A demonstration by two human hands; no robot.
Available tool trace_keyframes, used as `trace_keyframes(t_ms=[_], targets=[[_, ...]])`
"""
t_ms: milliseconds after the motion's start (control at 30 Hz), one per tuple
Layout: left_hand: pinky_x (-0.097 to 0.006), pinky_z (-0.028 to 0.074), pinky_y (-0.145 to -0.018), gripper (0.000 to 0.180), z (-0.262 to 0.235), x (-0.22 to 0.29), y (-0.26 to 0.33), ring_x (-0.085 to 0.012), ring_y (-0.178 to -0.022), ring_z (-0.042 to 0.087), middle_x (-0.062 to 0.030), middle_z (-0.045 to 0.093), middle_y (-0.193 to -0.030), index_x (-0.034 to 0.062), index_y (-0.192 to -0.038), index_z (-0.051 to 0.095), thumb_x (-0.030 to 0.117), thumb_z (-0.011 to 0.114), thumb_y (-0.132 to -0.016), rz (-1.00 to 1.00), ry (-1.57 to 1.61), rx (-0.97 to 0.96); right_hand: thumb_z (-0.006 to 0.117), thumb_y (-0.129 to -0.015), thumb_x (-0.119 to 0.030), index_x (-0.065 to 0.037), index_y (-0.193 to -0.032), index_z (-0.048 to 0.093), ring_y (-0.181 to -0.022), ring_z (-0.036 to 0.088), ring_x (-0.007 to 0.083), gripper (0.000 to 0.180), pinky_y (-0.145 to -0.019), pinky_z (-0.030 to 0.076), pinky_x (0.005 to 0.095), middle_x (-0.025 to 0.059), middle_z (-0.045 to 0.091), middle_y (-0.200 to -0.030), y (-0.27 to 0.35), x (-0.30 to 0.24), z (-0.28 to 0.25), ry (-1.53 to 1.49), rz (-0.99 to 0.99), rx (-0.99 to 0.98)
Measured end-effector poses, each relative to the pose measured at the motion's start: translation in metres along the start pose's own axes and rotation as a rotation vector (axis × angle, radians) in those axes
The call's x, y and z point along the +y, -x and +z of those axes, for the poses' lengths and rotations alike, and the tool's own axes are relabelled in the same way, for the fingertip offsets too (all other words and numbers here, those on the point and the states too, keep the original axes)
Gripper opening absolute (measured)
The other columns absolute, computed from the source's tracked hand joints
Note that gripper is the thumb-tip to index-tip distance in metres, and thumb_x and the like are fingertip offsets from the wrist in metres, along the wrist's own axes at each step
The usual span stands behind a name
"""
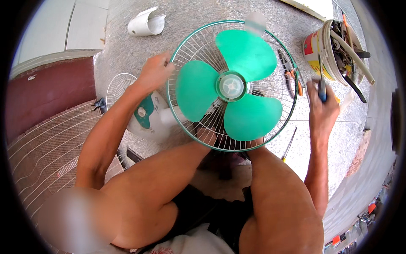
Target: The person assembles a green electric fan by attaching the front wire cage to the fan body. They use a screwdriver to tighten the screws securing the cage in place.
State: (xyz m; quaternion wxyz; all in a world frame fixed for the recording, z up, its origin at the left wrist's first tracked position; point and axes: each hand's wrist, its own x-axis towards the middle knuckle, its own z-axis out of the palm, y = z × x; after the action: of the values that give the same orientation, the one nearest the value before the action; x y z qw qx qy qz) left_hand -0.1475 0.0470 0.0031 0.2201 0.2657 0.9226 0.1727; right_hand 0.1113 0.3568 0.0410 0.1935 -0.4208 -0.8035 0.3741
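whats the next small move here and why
Probably bring the right hand with its screwdriver to the hub of the green blades. The left hand already grips the rear guard, the front guard is off, and the blades sit exposed.

Speckled grey stone floor [203, 17], daylight. Maroon step [46, 91] at left, striped woven mat [42, 144] beside it. Pale tiles [80, 23] top left.

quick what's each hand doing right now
Left hand: closed on the rim of the fan guard.
Right hand: closed around a dark-handled tool, probably a screwdriver.
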Motion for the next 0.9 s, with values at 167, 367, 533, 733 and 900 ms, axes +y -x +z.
trace_keyframes(t_ms=[167, 367, 533, 733, 900], targets=[[-0.042, 0.044, -0.064, 0.018, -0.009, -0.003, 0.000, -0.0325, -0.067, 0.055, -0.0205, 0.056, -0.073, -0.0034, -0.081, 0.054, 0.014, 0.056, -0.080, 0.044, 0.016, -0.039, 0.067, -0.086, -0.039, -0.003, -0.094, 0.069, -0.061, 0.056, 0.0183, 0.037, -0.063, 0.046, 0.0364, 0.0132, 0.060, -0.066, -0.101, -0.018, 0.045, 0.178, -0.283, -0.264], [-0.041, 0.046, -0.065, 0.020, -0.011, 0.001, 0.002, -0.0324, -0.068, 0.059, -0.0216, 0.060, -0.074, -0.0042, -0.083, 0.058, 0.015, 0.056, -0.080, -0.006, 0.054, -0.079, 0.070, -0.087, -0.042, -0.005, -0.096, 0.071, -0.071, 0.062, 0.0142, 0.038, -0.064, 0.049, 0.0261, 0.0060, 0.068, -0.080, -0.150, -0.022, 0.106, -0.104, -0.019, -0.801], [-0.040, 0.047, -0.062, 0.019, -0.016, -0.003, 0.004, -0.0303, -0.064, 0.058, -0.0203, 0.059, -0.071, -0.0036, -0.080, 0.057, 0.015, 0.057, -0.080, -0.018, 0.074, -0.101, 0.075, -0.080, -0.046, -0.004, -0.090, 0.071, -0.070, 0.060, 0.0122, 0.043, -0.062, 0.050, 0.0249, 0.0058, 0.067, -0.077, -0.159, -0.034, 0.135, -0.076, -0.085, -0.963], [-0.038, 0.046, -0.061, 0.017, -0.018, -0.008, 0.003, -0.0275, -0.061, 0.056, -0.0184, 0.058, -0.069, -0.0030, -0.079, 0.057, 0.014, 0.059, -0.078, -0.018, 0.100, -0.134, 0.076, -0.079, -0.041, -0.005, -0.088, 0.073, -0.067, 0.055, 0.0114, 0.037, -0.065, 0.046, 0.0289, 0.0020, 0.063, -0.072, -0.160, -0.036, 0.149, -0.094, -0.308, -0.907], [-0.038, 0.046, -0.064, 0.021, -0.024, -0.006, -0.001, -0.0260, -0.066, 0.057, -0.0173, 0.059, -0.072, -0.0021, -0.085, 0.060, 0.018, 0.060, -0.079, 0.037, 0.076, -0.069, 0.074, -0.082, -0.038, -0.007, -0.090, 0.074, -0.064, 0.051, 0.0111, 0.033, -0.063, 0.044, 0.0298, 0.0014, 0.061, -0.070, -0.145, -0.049, 0.146, -0.068, -0.344, -0.841]])
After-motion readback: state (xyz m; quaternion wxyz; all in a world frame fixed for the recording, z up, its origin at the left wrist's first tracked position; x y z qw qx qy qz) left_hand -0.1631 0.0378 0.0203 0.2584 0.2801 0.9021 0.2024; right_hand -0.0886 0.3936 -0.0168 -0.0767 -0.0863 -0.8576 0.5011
